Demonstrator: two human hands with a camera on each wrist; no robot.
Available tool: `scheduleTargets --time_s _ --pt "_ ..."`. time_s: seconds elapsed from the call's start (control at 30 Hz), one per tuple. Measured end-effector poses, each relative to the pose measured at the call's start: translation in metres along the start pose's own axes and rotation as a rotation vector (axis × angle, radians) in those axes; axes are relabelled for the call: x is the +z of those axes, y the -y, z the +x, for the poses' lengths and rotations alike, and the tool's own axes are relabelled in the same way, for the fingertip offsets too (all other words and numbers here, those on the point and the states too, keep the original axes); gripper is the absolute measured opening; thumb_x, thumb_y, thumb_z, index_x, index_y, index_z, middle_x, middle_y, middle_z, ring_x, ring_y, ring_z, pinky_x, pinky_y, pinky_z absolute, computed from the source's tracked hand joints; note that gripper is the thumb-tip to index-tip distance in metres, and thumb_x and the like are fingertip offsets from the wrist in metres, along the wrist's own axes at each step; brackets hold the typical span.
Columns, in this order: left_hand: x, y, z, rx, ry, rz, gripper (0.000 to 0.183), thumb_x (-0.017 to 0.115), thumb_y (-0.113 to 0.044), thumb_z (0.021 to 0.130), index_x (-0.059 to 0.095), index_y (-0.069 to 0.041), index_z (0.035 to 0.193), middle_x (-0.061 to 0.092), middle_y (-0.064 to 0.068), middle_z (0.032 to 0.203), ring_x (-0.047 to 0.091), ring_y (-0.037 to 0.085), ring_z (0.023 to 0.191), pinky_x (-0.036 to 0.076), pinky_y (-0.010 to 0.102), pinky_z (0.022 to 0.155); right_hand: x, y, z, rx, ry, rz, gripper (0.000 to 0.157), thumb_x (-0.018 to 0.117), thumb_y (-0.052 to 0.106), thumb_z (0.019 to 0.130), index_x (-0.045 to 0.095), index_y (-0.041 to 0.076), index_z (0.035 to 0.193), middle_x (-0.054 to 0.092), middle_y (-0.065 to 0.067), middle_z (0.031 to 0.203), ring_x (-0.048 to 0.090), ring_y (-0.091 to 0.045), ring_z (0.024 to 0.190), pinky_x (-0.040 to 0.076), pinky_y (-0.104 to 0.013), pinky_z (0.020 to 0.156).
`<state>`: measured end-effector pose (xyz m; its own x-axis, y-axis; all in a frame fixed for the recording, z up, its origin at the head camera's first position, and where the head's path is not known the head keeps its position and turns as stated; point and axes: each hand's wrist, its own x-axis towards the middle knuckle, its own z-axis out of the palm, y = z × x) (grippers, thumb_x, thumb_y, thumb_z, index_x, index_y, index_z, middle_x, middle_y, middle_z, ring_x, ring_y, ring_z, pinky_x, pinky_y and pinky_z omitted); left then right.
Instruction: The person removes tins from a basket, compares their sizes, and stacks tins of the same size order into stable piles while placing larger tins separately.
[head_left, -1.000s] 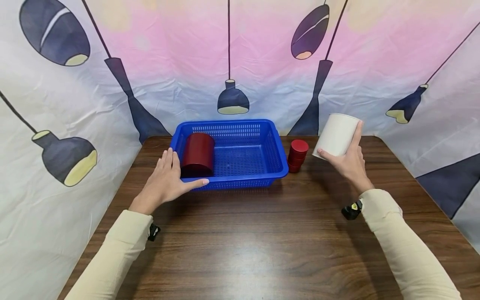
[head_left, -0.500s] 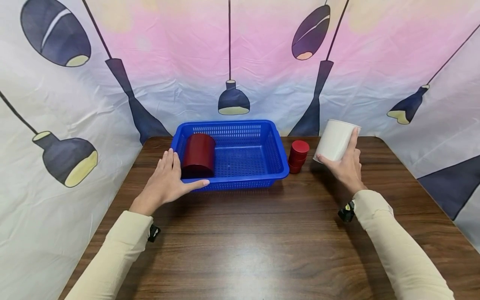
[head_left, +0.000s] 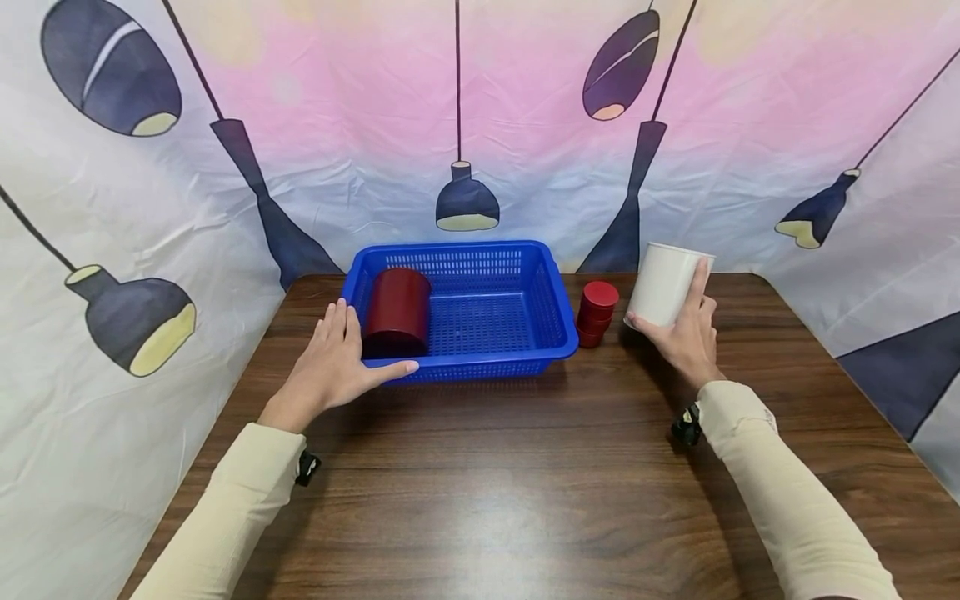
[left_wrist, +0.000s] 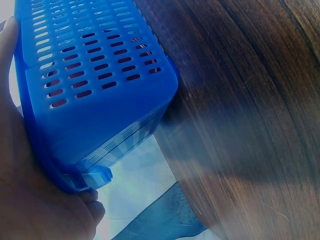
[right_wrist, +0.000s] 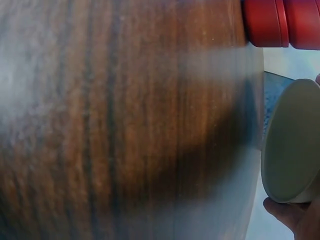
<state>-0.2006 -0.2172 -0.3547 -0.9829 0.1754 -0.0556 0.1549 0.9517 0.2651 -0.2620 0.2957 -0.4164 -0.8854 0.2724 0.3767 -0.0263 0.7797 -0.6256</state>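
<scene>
My left hand (head_left: pixel 325 360) rests on the front left corner of a blue plastic basket (head_left: pixel 487 360), its fingers straight over the left rim and the thumb along the front rim. The left wrist view shows the slotted wall of the basket (left_wrist: pixel 100 100) beside that hand. Inside the basket, at the left, a dark red cylinder (head_left: pixel 397 308) lies on its side. My right hand (head_left: pixel 688 337) grips a white cylindrical canister (head_left: pixel 666 285) between thumb and fingers, tilted. In the right wrist view, the base of the canister (right_wrist: pixel 292 142) shows, apart from the tabletop.
Between basket and canister stands a red round container (head_left: pixel 596 312), seemingly stacked in sections. Everything sits near the back edge of a brown wooden table (head_left: pixel 495 467). A printed cloth (head_left: pixel 360 167) with lamp pictures hangs close behind the table and along its sides.
My right hand has carried the white canister slightly left and downward, toward the tabletop. The left hand, the basket and the red things stay where they were.
</scene>
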Motion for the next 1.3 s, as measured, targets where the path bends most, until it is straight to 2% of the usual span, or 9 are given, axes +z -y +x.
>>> scheduleTargets --time_s 0.5,0.73,1.07,1.3 --pt "0.0 -0.001 0.0 -0.001 -0.006 0.002 0.138 0.047 -0.091 0.078 0.0 0.012 0.156 -0.01 0.03 0.164 -0.01 0.048 0.151 0.002 0.063 0.12 0.008 -0.009 -0.002 -0.012 -0.02 -0.012 0.136 0.086 0.05 0.075 -0.016 0.029 0.162 0.034 -0.039 0.137 0.047 -0.053 0.113 0.044 -0.071 0.08" --pt "0.0 0.0 0.0 -0.002 0.001 -0.002 0.138 0.047 -0.091 0.078 0.0 0.012 0.156 -0.012 0.029 0.164 -0.013 0.047 0.15 0.001 0.062 0.12 0.009 -0.01 -0.004 0.014 -0.016 -0.02 0.138 0.086 0.052 0.074 -0.019 0.029 0.161 0.031 -0.039 0.14 0.048 -0.057 0.113 0.044 -0.072 0.083" --pt "0.0 0.0 0.0 0.004 -0.003 -0.001 0.138 0.048 -0.09 0.078 0.002 0.014 0.155 -0.012 0.031 0.164 -0.012 0.048 0.15 0.0 0.061 0.121 0.006 -0.008 -0.009 0.04 0.005 -0.042 0.142 0.087 0.055 0.072 -0.023 0.032 0.159 0.031 -0.039 0.142 0.051 -0.061 0.106 0.045 -0.073 0.082" --pt "0.0 0.0 0.0 0.002 0.003 -0.004 0.138 0.047 -0.091 0.078 0.0 0.013 0.155 -0.013 0.03 0.164 -0.013 0.048 0.15 0.0 0.061 0.121 0.004 -0.008 -0.011 0.03 -0.021 -0.052 0.14 0.087 0.055 0.072 -0.02 0.032 0.16 0.034 -0.038 0.139 0.053 -0.061 0.103 0.046 -0.072 0.08"
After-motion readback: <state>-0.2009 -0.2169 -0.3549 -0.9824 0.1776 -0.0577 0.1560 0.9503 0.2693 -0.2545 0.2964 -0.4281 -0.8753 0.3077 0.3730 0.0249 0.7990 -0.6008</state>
